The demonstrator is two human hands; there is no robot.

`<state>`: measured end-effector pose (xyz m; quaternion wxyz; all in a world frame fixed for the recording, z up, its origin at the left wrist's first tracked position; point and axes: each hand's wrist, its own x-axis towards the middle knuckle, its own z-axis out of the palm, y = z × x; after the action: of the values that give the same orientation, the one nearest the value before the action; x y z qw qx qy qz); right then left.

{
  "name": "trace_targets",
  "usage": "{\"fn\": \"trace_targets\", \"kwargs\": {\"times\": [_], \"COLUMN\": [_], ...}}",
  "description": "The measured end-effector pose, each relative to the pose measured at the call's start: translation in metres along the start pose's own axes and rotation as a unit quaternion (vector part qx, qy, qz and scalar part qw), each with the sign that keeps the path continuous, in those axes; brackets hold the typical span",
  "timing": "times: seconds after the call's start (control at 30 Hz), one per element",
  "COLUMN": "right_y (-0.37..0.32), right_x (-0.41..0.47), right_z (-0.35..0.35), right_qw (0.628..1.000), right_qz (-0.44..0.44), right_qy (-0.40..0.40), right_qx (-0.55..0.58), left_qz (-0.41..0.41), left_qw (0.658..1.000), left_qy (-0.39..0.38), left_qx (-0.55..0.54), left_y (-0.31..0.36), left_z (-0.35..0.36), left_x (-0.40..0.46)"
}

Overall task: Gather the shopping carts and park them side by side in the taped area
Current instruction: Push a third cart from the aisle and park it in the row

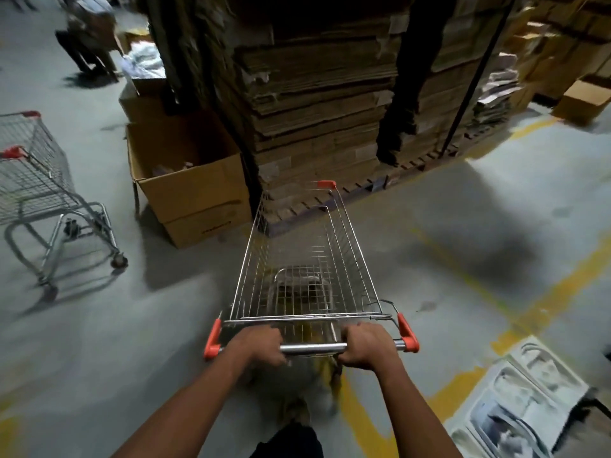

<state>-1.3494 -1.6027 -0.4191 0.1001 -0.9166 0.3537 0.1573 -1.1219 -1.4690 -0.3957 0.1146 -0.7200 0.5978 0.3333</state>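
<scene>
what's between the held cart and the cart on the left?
Head view: mostly bare grey floor with shadows. The open cardboard box stands further back, beside the gap rather than in it. The held cart and left cart stand apart.

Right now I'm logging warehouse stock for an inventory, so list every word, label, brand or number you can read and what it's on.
Nothing here can be read for certain.
Lower brown cardboard box beside the stack of flattened cartons: a short dark print on its front, too blurred and upside down to read.
Silver wire shopping cart with orange corners: no lettering visible.
Second silver cart at left: none visible.
</scene>
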Motion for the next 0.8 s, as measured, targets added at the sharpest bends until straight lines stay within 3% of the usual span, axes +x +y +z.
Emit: {"fn": "trace_targets", "kwargs": {"times": [0.2,0.57,0.8], "right_y": [0.050,0.102,0.131], "right_x": [0.071,0.190,0.265], "right_z": [-0.038,-0.100,-0.122], "right_qw": [0.997,0.985,0.966], "right_qz": [-0.034,-0.109,-0.202], "right_qy": [-0.014,-0.046,-0.050], "right_qx": [-0.062,-0.125,-0.151], "left_qz": [-0.061,-0.096,-0.144], "left_qw": [0.994,0.976,0.958], "left_qy": [0.038,-0.005,0.008], "left_qx": [-0.080,-0.195,-0.249], "left_y": [0.013,0.018,0.020], "left_z": [-0.020,-0.087,-0.121], "left_x": [0.053,0.135,0.171]}}
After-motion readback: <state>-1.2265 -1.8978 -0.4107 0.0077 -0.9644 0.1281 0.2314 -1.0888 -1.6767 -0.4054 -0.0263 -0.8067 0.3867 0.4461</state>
